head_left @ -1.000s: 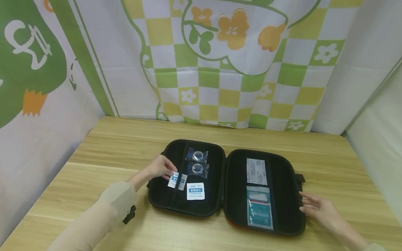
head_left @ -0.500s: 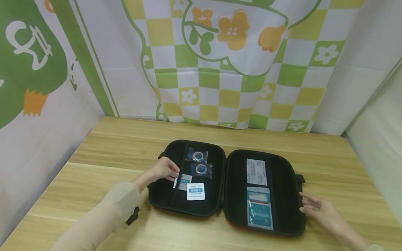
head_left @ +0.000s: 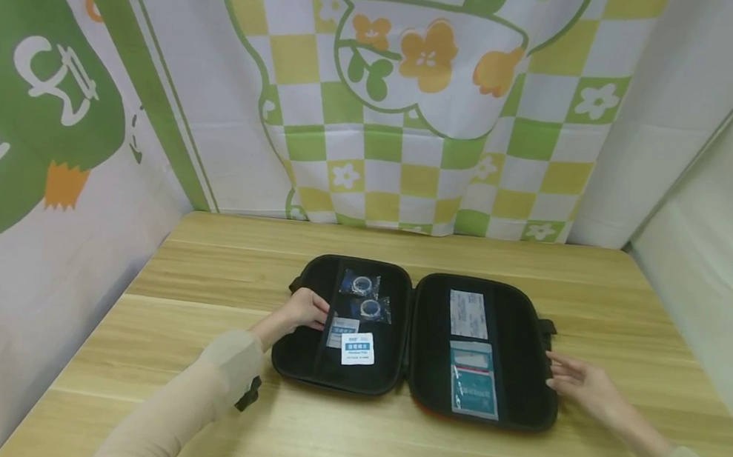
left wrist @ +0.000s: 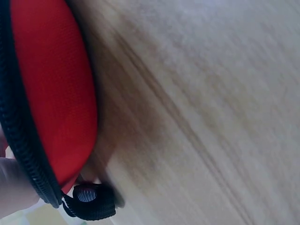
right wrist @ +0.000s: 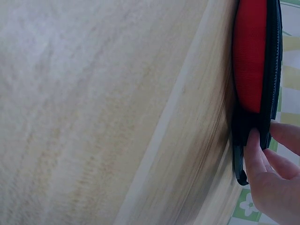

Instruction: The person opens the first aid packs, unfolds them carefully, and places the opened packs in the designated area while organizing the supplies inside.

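A black-lined zip case (head_left: pixel 384 379) with a red shell lies opened flat on the table. My left hand (head_left: pixel 304 309) reaches into its left half and pinches the edge of an alcohol pad packet (head_left: pixel 336 333) at the elastic strap (head_left: pixel 319 361); the strap hides the fingertips. A second alcohol pad packet (head_left: pixel 357 349) overlaps it on the right. Above them lie two clear-wrapped rolls of tape (head_left: pixel 360 284). My right hand (head_left: pixel 581 381) grips the right rim of the case, thumb on top and fingers against the side, as the right wrist view shows.
In the right half, a white paper packet (head_left: pixel 468 314) and a teal-and-clear packet (head_left: pixel 473 389) are tucked at the other strap (head_left: pixel 500 347). A black tab (head_left: pixel 547 326) juts from the right rim. A patterned curtain (head_left: pixel 414 159) hangs behind the wooden table (head_left: pixel 343 449).
My left hand has moved slightly right, and the alcohol pad packet has slid right under the strap, now overlapping the other. The lower tape roll has shifted right. My right hand stays put.
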The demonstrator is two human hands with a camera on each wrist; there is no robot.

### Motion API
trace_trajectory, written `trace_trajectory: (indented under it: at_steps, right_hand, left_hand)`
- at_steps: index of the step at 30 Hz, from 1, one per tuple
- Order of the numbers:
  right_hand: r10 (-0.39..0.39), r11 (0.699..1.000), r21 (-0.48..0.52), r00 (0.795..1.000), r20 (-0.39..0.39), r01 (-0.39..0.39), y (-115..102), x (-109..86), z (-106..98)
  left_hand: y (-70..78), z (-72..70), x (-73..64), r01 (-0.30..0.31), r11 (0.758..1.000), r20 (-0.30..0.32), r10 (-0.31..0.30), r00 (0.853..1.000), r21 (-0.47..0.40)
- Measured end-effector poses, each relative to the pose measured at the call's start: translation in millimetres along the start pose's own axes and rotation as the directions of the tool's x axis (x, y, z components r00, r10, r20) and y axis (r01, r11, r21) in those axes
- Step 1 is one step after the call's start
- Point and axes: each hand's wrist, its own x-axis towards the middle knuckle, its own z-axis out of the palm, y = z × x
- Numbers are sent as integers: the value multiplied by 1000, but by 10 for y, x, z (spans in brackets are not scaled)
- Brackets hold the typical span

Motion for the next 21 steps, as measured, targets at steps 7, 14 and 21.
trace_trajectory:
  at_steps: [7, 14, 21]
  right_hand:
    - [17, 1000, -7, 1000, -2, -17, 14, 6, -5]
    - [23, 1000, -1, 1000, 0, -23, 8, 0, -6]
    - [29, 1000, 6, 1000, -2, -29, -2, -4, -2]
  left_hand:
    - [1, 13, 22, 11, 1000, 16, -11, 1000, -6]
    - [0, 1, 33, 16, 1000, 59, -17, 998, 17]
    - [3, -19, 23, -27, 999, 117, 21, 993, 45]
